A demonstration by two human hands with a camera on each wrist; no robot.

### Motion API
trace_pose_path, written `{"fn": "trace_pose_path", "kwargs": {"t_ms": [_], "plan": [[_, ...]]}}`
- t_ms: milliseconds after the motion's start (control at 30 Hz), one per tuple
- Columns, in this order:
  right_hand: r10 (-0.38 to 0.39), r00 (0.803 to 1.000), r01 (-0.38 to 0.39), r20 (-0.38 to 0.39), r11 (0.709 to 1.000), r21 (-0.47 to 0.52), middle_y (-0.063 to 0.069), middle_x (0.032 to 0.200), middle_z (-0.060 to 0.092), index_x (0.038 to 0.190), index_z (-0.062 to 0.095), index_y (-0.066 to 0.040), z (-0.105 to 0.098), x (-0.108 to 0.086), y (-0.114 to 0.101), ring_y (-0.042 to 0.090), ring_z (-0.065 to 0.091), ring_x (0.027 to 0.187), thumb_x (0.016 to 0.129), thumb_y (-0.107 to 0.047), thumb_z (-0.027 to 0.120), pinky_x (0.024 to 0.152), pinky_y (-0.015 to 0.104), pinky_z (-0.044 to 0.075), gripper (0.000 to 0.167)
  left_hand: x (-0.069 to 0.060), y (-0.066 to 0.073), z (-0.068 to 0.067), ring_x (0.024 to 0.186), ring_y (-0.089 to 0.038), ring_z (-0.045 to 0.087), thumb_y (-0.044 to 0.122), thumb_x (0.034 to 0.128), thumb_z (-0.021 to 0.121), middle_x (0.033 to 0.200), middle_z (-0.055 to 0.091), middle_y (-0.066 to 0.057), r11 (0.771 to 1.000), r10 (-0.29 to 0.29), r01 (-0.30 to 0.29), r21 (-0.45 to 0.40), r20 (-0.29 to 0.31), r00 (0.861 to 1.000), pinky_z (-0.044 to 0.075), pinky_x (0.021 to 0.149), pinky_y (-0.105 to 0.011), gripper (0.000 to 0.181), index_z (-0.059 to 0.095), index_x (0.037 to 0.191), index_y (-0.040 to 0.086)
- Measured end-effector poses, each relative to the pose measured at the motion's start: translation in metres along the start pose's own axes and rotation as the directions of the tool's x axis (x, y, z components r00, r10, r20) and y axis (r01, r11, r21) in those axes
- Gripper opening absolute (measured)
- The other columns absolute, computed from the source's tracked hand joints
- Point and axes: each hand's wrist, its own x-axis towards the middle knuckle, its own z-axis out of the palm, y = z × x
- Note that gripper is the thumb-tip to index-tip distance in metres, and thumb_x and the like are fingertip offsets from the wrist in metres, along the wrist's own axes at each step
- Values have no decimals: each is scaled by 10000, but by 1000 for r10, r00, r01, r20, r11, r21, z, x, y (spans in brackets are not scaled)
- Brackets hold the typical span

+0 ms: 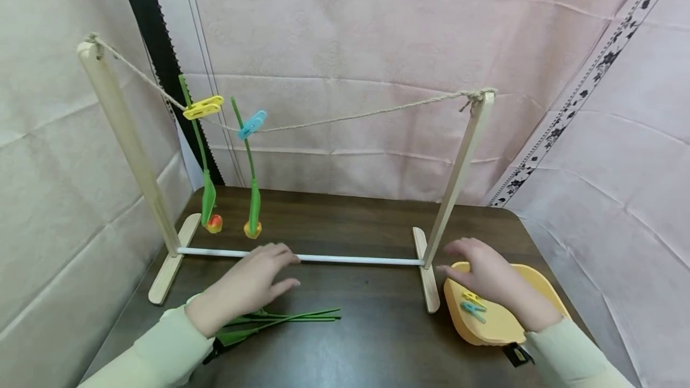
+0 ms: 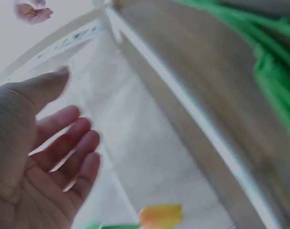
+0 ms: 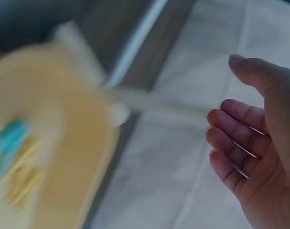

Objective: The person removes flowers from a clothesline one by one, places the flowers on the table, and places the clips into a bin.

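Observation:
My left hand [image 1: 249, 279] hovers over the table near the white crossbar, fingers relaxed and holding nothing. Below its wrist lie green-stemmed artificial flowers [image 1: 291, 318], partly hidden by the sleeve. The right hand [image 1: 487, 271] is above the yellow bin, its fingers loosely bent around nothing in the right wrist view [image 3: 259, 143]. Two artificial tulips hang head down from a rope [image 1: 366, 115]. A yellow clothespin [image 1: 203, 107] grips the left tulip [image 1: 208, 196], and a blue clothespin [image 1: 252, 124] grips the other tulip [image 1: 254, 205].
The rope is tied between two wooden posts, a left post [image 1: 129, 136] and a right post [image 1: 458, 178], joined low down by a white bar [image 1: 356, 260]. In the yellow bin [image 1: 458, 316] lie blue clothespins [image 1: 473, 311] and yellow clothespins [image 1: 473, 298]. Pale cloth [image 1: 334, 47] surrounds the dark table [image 1: 377, 346].

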Motion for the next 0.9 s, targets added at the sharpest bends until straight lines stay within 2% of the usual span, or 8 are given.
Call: {"fn": "trace_pose_path", "kwargs": {"t_ms": [133, 233, 333, 467, 533, 600, 733, 900], "plan": [[-68, 997, 69, -32, 997, 37, -15, 1000, 654, 1065, 690, -110, -12, 29, -32, 181, 608, 926, 849, -369, 749, 815, 401, 506, 343, 8, -3, -24, 1080, -206, 580, 357, 851, 750, 1128, 619, -4, 998, -12, 2, -61, -159, 987, 408, 1003, -470, 415, 655, 1161, 98], [-112, 992, 116, -63, 991, 68, -1, 1068, 648, 1123, 672, -114, -21, 51, -55, 191, 600, 973, 866, -412, 719, 849, 404, 493, 396, 14, -6, -40, 1101, -211, 557, 348, 855, 749, 1167, 608, -19, 995, -42, 12, -103, -290, 956, 435, 964, -455, 440, 640, 1195, 90], [-155, 981, 166, -116, 982, 93, -5, 1116, 644, 1150, 660, -133, -28, 72, -76, 176, 590, 1032, 877, -436, 698, 895, 390, 476, 410, 18, -10, -53, 1106, -236, 541, 285, 840, 774, 1184, 600, -58, 989, -86, 25, -146, -429, 899, 455, 908, -451, 461, 626, 1219, 69], [-223, 952, 249, -210, 963, 106, -14, 1119, 641, 1171, 652, -132, -35, 98, -103, 153, 579, 1045, 889, -426, 685, 905, 364, 466, 408, 23, -16, -64, 1074, -266, 546, 166, 809, 802, 1170, 596, -104, 977, -152, 31, -210, -589, 794, 438, 890, -411, 473, 618, 1224, 33], [-265, 929, 300, -259, 948, 104, -9, 1103, 639, 1172, 652, -123, -38, 109, -115, 147, 580, 1023, 896, -408, 682, 889, 348, 469, 398, 25, -19, -67, 1057, -273, 544, 139, 809, 798, 1164, 592, -112, 967, -194, 39, -250, -635, 748, 421, 884, -378, 479, 609, 1233, 20], [-309, 899, 351, -312, 932, 90, 4, 1099, 640, 1173, 650, -108, -41, 120, -128, 151, 583, 1007, 904, -383, 678, 880, 337, 472, 385, 25, -21, -69, 1058, -275, 534, 142, 820, 788, 1166, 580, -116, 955, -244, 61, -289, -656, 715, 407, 880, -371, 492, 593, 1256, 21], [-403, 810, 465, -427, 884, 49, 38, 1089, 647, 1158, 647, -62, -48, 141, -152, 168, 590, 979, 913, -306, 670, 883, 316, 465, 346, 26, -25, -71, 1112, -287, 499, 150, 853, 756, 1215, 539, -155, 934, -311, 90, -347, -659, 685, 383, 920, -394, 530, 538, 1315, 10], [-473, 713, 545, -518, 838, -15, 42, 1040, 646, 1130, 646, -43, -59, 163, -179, 168, 581, 965, 924, -272, 645, 887, 293, 452, 308, 30, -30, -73, 1155, -271, 494, 162, 877, 732, 1249, 510, -162, 909, -368, 121, -399, -633, 681, 366, 985, -261, 542, 505, 1337, -10]]}}
